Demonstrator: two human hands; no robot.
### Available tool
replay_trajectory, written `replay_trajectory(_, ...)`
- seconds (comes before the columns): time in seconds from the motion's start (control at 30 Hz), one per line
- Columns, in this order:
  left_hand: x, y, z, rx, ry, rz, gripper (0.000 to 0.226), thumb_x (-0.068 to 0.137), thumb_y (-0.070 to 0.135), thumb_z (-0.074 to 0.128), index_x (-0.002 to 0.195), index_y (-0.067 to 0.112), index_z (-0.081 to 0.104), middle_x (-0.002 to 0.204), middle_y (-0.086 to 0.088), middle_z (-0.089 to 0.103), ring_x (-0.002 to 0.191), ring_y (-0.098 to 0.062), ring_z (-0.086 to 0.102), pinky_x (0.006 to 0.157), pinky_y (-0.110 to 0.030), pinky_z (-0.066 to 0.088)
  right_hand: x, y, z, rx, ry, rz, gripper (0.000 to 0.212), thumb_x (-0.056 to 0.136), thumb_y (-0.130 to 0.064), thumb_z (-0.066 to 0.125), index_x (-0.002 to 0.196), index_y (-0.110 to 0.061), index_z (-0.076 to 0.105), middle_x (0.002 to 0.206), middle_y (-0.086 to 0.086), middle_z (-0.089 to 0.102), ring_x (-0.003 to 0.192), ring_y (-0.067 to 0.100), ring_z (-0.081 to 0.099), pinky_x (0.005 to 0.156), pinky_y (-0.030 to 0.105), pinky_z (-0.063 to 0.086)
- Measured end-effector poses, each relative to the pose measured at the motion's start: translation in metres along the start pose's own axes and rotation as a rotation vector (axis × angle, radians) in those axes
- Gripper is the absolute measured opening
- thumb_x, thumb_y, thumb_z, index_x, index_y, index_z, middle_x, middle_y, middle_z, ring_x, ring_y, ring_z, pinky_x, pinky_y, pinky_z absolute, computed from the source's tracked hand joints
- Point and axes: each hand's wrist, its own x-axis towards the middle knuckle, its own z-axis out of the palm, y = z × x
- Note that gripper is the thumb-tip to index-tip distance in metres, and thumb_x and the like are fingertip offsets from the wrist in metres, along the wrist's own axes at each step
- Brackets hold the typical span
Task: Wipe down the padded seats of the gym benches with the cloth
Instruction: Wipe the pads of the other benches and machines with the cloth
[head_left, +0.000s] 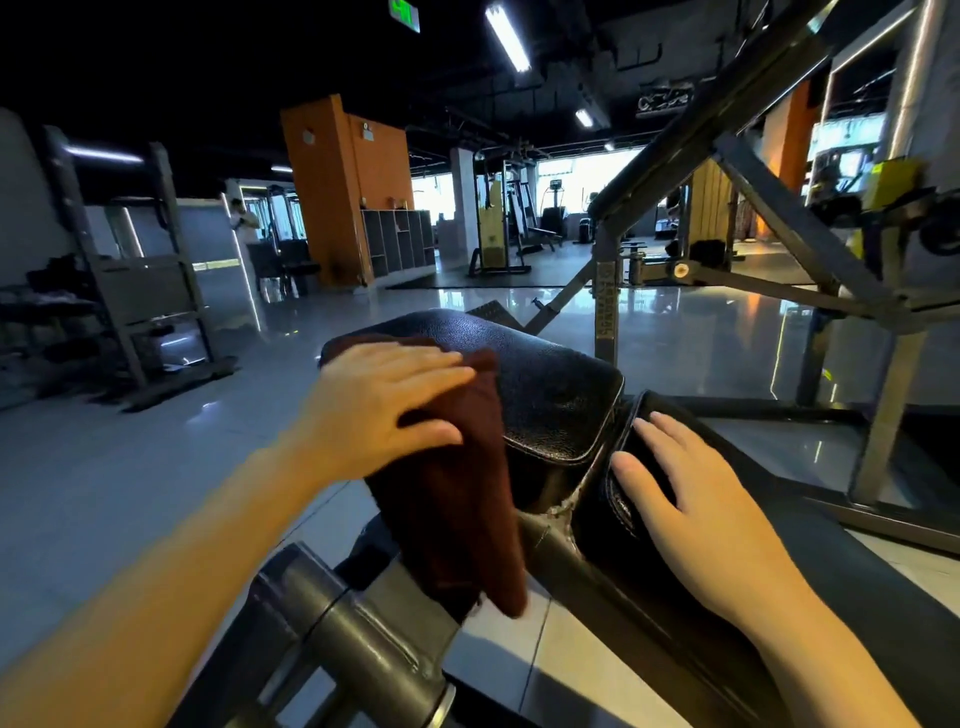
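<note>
The left hand presses the dark red cloth flat-fingered onto the black seat pad — thumb perhaps tucked against it — while the right hand rests open-fingered on the adjoining pad.

Both forearms outstretched — left hand flat, fingers spread; right hand flat, palm down.

Cloth – dark maroon-brown, plain. Seat pad at 12 o'clock – black, pebbled grain. Frame tube at 7 grey. Pillar at 11 orange. Floor glossy pale grey.
</note>
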Motion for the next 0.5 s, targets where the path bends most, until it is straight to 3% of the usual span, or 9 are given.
replay_trajectory(0.13,-0.011,-0.046,-0.012,-0.106,-0.121,-0.216,0.081,0.089,0.078,0.011,0.134,0.027,0.056,0.136,0.003,0.057,0.126,-0.017,0.052,0.104,-0.047,0.034,0.001,-0.005,-0.003,-0.018,-0.013,-0.035,0.050,0.099,-0.045,0.036,0.142,-0.021,0.045,0.144,-0.006,0.045,0.109,-0.013,0.025,0.090,0.006,0.014)
replay_trajectory(0.27,0.003,-0.025,-0.013,-0.137,-0.106,-0.226,0.081,0.090,0.073,0.004,0.136,0.028,0.053,0.141,0.004,0.052,0.133,-0.014,0.044,0.116,-0.039,0.018,0.003,-0.002,0.001,-0.060,-0.002,-0.010,0.055,0.099,-0.047,0.034,0.148,-0.024,0.037,0.152,-0.008,0.037,0.138,0.006,0.028,0.098,0.013,0.013)
replay_trajectory(0.33,0.021,0.006,-0.013,-0.118,-0.165,-0.172,0.076,0.088,0.071,0.003,0.141,0.036,0.045,0.147,0.008,0.045,0.139,-0.012,0.038,0.115,-0.034,0.019,0.004,-0.001,0.002,-0.076,0.003,0.001,0.057,0.098,-0.048,0.034,0.150,-0.024,0.034,0.153,-0.008,0.036,0.140,0.008,0.027,0.099,0.014,0.014)
replay_trajectory(0.4,0.041,0.034,-0.011,-0.086,-0.274,-0.113,0.070,0.089,0.067,0.003,0.147,0.041,0.031,0.155,0.012,0.030,0.144,-0.008,0.025,0.116,-0.030,0.015,0.004,-0.001,0.003,-0.078,0.008,0.003,0.057,0.099,-0.048,0.034,0.150,-0.024,0.034,0.154,-0.008,0.035,0.141,0.009,0.026,0.100,0.015,0.015)
replay_trajectory(0.5,0.077,0.055,-0.005,-0.108,-0.522,-0.063,0.052,0.102,0.053,0.016,0.152,0.038,0.016,0.162,0.011,0.010,0.149,-0.010,0.008,0.121,-0.037,0.006,0.004,0.000,0.003,-0.076,0.008,0.015,0.057,0.099,-0.048,0.034,0.150,-0.023,0.033,0.156,-0.007,0.033,0.142,0.009,0.025,0.105,0.017,0.017)
